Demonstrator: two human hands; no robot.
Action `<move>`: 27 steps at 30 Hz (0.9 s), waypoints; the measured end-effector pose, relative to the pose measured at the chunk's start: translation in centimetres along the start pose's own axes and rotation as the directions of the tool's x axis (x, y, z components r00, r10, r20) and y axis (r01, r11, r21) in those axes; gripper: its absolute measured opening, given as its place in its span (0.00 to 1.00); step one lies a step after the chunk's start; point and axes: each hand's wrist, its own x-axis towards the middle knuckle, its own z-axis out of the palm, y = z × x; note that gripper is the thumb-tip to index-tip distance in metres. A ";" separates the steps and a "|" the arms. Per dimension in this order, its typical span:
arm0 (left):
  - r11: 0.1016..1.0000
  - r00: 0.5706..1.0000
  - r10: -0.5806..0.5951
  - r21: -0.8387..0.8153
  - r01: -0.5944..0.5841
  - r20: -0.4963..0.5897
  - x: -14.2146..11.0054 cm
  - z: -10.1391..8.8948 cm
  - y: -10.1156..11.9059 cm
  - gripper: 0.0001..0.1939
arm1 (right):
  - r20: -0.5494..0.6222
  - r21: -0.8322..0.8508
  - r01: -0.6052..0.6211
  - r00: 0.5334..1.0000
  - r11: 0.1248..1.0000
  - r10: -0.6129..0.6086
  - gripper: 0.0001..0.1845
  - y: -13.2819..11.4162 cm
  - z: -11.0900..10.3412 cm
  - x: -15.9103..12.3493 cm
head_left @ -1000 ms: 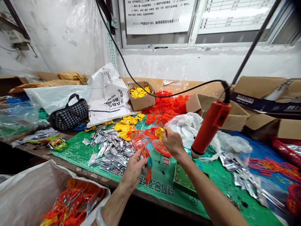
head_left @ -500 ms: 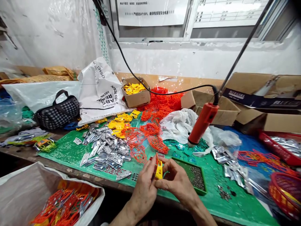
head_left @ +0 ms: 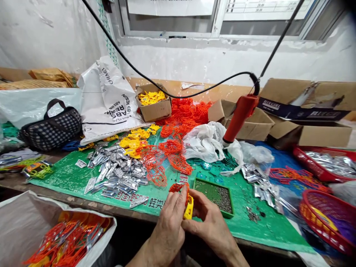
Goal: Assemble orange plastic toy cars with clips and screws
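Note:
Both my hands are together just past the table's front edge. My left hand [head_left: 170, 217] is closed around a yellow plastic part [head_left: 189, 208] and an orange openwork plastic piece [head_left: 175, 187], which sticks out above its fingers. Curled against the yellow part's other side are the fingers of my right hand [head_left: 210, 224]; some fingertips are hidden behind it. Whether the two pieces are joined, I cannot tell. Just beyond my right hand lies a green tray [head_left: 232, 204] with small dark screws [head_left: 224, 198]. A red electric screwdriver [head_left: 239, 118] hangs from its cord above the table, apart from my hands.
Silvery metal plates [head_left: 119, 170] are heaped left of centre, beside orange lattice pieces [head_left: 155, 159] and yellow parts [head_left: 133, 142]. A white sack [head_left: 107, 218] of orange assemblies stands at lower left. Red baskets [head_left: 306, 200] and cardboard boxes [head_left: 324, 135] occupy the right side.
The camera view has shifted slightly. More of the orange piece now shows above my left hand. The hanging screwdriver has risen relative to the table. Both hands keep hold of the yellow part.

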 end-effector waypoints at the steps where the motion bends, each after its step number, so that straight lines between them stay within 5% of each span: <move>1: 0.999 1.000 0.012 0.031 -0.012 -0.006 0.1 0.0 0.1 0.44 | -0.036 0.055 0.004 0.999 0.998 -0.002 0.38 0.3 -0.3 0.0; 8: 0.986 0.987 0.122 0.104 -0.133 0.105 0.6 -0.4 0.9 0.42 | -0.123 0.417 0.129 0.989 0.900 -0.084 0.45 2.3 -3.1 0.8; 27: 0.932 0.952 0.200 0.253 -0.257 0.231 0.5 -0.4 1.2 0.34 | -0.071 0.335 0.171 0.985 0.927 -0.156 0.42 2.9 -3.4 -0.2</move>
